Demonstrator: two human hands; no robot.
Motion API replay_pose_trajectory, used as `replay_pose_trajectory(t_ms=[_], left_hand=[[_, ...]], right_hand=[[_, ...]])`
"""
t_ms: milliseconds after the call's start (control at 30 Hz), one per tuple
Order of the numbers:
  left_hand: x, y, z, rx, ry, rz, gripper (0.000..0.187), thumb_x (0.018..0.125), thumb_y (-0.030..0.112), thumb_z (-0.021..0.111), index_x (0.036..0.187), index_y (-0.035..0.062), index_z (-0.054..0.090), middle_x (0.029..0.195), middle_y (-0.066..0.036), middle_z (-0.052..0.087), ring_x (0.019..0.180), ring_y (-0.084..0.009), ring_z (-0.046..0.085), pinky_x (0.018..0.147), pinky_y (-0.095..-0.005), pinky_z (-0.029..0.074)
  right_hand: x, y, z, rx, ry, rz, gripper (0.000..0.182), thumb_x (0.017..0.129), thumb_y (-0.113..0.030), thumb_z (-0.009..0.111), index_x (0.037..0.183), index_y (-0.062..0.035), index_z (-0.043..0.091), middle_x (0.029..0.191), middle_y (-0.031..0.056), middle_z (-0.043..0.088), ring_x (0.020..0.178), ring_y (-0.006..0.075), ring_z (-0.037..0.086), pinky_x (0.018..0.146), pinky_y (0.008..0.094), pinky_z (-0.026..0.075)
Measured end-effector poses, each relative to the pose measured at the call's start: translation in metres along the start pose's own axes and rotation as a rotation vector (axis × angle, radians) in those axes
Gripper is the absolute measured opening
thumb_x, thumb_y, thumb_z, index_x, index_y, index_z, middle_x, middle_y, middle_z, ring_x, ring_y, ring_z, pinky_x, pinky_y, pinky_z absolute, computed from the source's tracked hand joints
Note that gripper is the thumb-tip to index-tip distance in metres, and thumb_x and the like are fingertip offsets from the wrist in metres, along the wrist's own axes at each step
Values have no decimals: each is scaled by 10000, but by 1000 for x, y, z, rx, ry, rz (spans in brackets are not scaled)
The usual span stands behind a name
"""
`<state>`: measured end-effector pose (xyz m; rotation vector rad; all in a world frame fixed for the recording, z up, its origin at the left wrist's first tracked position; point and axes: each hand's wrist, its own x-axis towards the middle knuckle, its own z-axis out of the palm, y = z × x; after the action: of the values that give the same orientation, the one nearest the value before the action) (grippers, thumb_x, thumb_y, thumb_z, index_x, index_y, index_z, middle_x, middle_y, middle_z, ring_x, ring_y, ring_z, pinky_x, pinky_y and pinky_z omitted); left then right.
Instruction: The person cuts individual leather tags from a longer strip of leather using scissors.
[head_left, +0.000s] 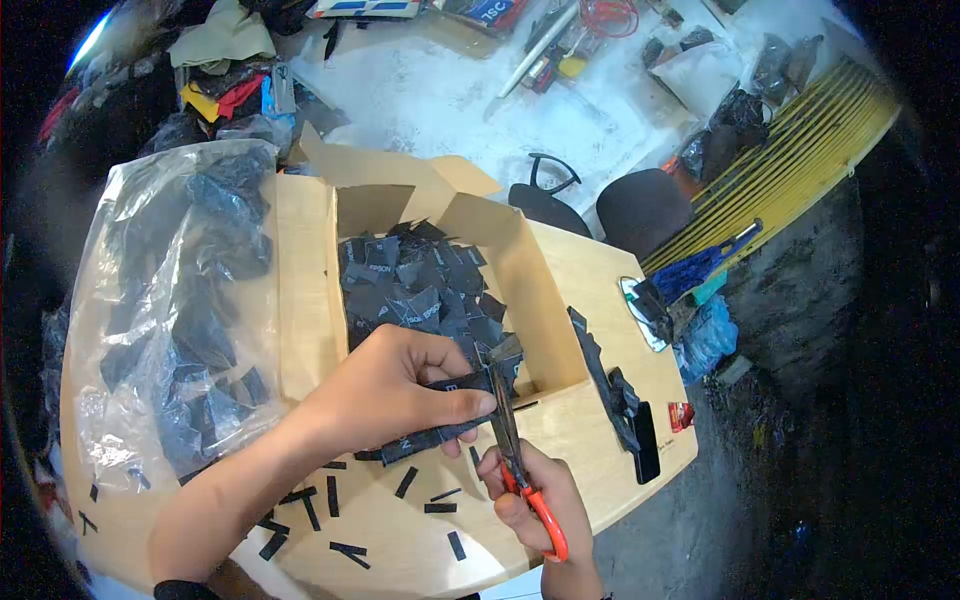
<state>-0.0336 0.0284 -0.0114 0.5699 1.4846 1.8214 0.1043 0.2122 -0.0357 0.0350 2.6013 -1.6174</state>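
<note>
My left hand [410, 385] pinches a black fabric strip [435, 436] with pale lettering, above the front edge of an open cardboard box [550, 325]. Scissors [535, 505] with red-orange handles are gripped in my right hand [545, 490], its fingers round the loops. Their blades point up and stand at the right end of the strip, beside my left thumb. Whether the blades are parted is hard to make out. Inside the box lies a heap of black cut pieces [415, 285], some printed with "EPSON". Part of the strip is hidden behind my left fingers.
A clear plastic bag [180, 320] of black pieces lies on the table's left side. Small black offcuts [333, 497] are scattered along the front. To the right are a long black strip [602, 375], a phone [647, 443] and a red packet [681, 416]. A yellow slatted bench [790, 150] stands beyond.
</note>
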Motion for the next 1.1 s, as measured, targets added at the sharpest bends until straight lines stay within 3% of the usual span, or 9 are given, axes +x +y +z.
replay_pose_trajectory(t_ms=[500, 833, 1000, 1067, 1100], left_hand=[[-1, 2, -1, 2, 3, -34, 160, 795, 105, 698, 807, -28, 609, 676, -90, 648, 545, -124, 623, 476, -235, 500], [-2, 4, -2, -13, -14, -35, 166, 810, 95, 676, 844, -55, 612, 699, -106, 653, 581, -132, 633, 529, -241, 514], [-2, 3, -2, -45, -37, -35, 188, 821, 112, 667, 856, -66, 616, 705, -108, 654, 601, -128, 632, 556, -240, 507], [-2, 3, -3, -20, -33, -26, 194, 821, 115, 669, 849, -68, 613, 700, -107, 651, 600, -131, 632, 556, -240, 508], [-2, 3, -3, -20, -33, -26, 194, 821, 115, 669, 849, -68, 613, 700, -107, 651, 600, -131, 632, 556, -240, 508]], right_hand=[[0, -1, 2, -9, 36, 26, 281, 776, -196, 706, 954, -43, 551, 651, 36, 563, 588, 110, 551, 587, 245, 455], [0, 1, 5, 5, 79, 20, 298, 799, -266, 702, 904, -26, 559, 692, 72, 600, 622, 160, 606, 609, 263, 474], [0, -5, 6, -4, 87, -3, 302, 808, -278, 695, 881, -19, 557, 667, 83, 593, 593, 144, 584, 595, 260, 468], [0, -11, 8, -25, 124, 65, 560, 780, -556, 636, 823, -6, 538, 635, 1, 513, 566, 67, 447, 514, 220, 368], [1, -9, 8, -25, 124, 66, 560, 780, -556, 636, 823, -6, 538, 635, 1, 513, 566, 67, 447, 514, 220, 368]])
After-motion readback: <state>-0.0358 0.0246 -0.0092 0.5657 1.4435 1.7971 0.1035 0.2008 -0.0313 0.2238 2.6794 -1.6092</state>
